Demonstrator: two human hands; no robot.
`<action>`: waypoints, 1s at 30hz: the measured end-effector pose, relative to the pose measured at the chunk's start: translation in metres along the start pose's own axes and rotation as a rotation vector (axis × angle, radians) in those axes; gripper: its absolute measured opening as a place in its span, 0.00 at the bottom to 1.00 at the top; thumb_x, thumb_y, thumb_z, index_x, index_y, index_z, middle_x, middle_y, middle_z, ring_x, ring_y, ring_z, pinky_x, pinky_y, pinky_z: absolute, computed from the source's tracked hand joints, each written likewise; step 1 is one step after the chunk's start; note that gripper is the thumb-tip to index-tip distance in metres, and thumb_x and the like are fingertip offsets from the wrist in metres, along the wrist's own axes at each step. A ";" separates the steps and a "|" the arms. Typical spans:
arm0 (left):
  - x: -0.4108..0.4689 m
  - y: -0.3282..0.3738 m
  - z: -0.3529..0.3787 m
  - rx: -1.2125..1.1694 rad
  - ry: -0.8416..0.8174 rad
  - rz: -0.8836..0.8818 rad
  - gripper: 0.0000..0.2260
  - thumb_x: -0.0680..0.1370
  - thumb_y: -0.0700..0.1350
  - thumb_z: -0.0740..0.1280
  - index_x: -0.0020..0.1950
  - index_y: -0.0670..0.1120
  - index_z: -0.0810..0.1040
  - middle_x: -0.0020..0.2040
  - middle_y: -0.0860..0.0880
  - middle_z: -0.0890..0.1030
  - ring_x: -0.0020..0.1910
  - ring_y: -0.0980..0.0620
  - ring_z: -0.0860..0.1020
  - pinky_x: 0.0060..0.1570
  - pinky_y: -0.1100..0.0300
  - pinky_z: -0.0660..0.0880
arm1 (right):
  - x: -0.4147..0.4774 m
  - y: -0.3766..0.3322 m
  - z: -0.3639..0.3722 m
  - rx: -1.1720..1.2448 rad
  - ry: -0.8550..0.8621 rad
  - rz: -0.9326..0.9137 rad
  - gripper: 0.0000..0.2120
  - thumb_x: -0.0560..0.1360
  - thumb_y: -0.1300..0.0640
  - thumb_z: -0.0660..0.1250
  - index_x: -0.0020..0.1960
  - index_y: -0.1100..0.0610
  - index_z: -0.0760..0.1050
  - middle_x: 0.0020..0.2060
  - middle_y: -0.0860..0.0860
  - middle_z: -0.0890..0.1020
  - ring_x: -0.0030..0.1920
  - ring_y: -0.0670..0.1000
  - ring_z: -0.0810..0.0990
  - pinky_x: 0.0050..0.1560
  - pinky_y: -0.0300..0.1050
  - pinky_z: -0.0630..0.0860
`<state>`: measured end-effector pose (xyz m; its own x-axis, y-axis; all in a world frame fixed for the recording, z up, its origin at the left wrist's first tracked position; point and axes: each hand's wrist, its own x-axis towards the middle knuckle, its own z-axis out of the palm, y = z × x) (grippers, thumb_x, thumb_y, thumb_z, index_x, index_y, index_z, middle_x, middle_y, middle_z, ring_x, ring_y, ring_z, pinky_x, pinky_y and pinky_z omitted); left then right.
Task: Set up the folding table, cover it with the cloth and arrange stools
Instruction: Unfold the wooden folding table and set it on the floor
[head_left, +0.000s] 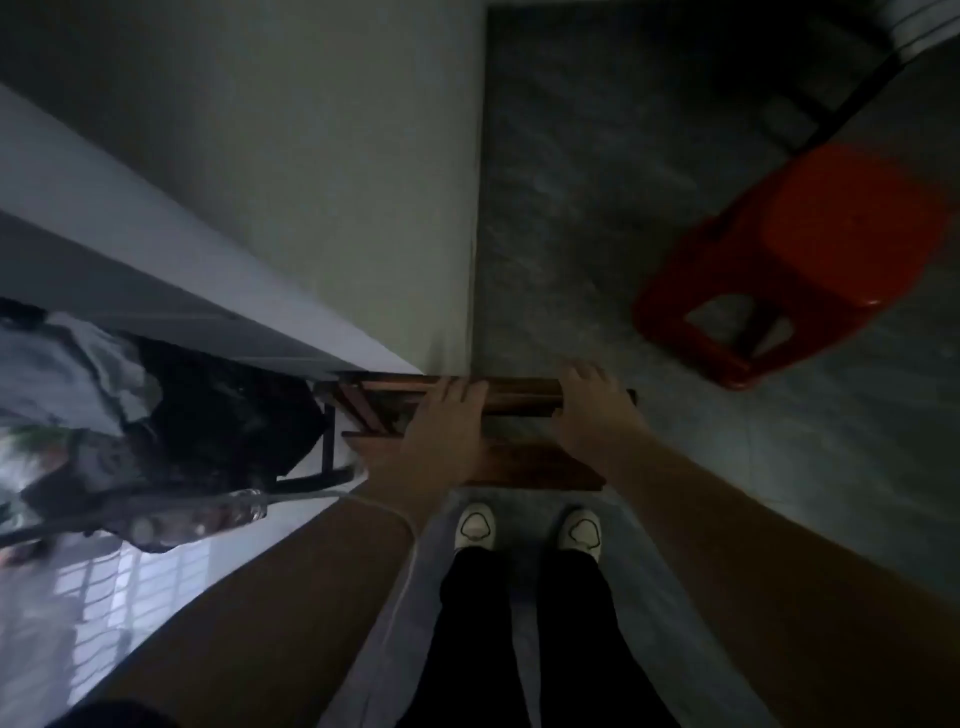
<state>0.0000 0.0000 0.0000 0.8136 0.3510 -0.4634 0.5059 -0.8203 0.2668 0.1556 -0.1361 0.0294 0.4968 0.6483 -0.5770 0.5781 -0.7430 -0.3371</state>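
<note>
Item 1. Brown wooden folding table, folded flat and stood on edge on the grey floor by the pale wall, directly under both hands. Judged rigid and fairly heavy, awkward rather than fragile. The hinged legs may swing loose once it is lifted. Best held along the top rail, hands apart.

Item 2. Red moulded plastic stool, beyond and to the right of the right hand, well apart from it. Judged light, stiff and smooth. Take it by the seat rim.

Item 3. Left hand, fingers curled over the top rail, gripping it.

Item 4. Right hand, near the left on the same rail, gripping likewise.
</note>
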 end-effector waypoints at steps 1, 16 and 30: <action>0.011 -0.001 0.008 0.008 -0.008 -0.011 0.28 0.77 0.52 0.54 0.77 0.46 0.62 0.75 0.42 0.66 0.75 0.40 0.61 0.74 0.45 0.60 | 0.014 0.005 0.008 -0.016 0.006 -0.028 0.29 0.78 0.54 0.64 0.77 0.55 0.60 0.77 0.55 0.62 0.78 0.58 0.56 0.76 0.60 0.58; 0.042 -0.013 0.088 -0.285 0.267 -0.066 0.25 0.73 0.48 0.55 0.68 0.42 0.73 0.66 0.41 0.74 0.67 0.40 0.71 0.69 0.45 0.67 | 0.092 0.033 0.081 -0.247 -0.059 -0.130 0.20 0.82 0.50 0.59 0.71 0.56 0.66 0.60 0.55 0.78 0.60 0.58 0.76 0.63 0.54 0.70; -0.004 -0.008 0.101 -2.140 0.175 -1.028 0.09 0.84 0.49 0.59 0.59 0.45 0.70 0.48 0.47 0.77 0.44 0.51 0.79 0.45 0.57 0.80 | 0.036 0.015 0.105 -0.238 -0.216 -0.003 0.17 0.80 0.44 0.60 0.67 0.47 0.69 0.59 0.54 0.79 0.59 0.60 0.76 0.64 0.59 0.68</action>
<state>-0.0361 -0.0409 -0.0858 0.1588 0.2939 -0.9425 -0.0185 0.9554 0.2948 0.1138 -0.1418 -0.0746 0.3610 0.5810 -0.7295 0.7268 -0.6654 -0.1702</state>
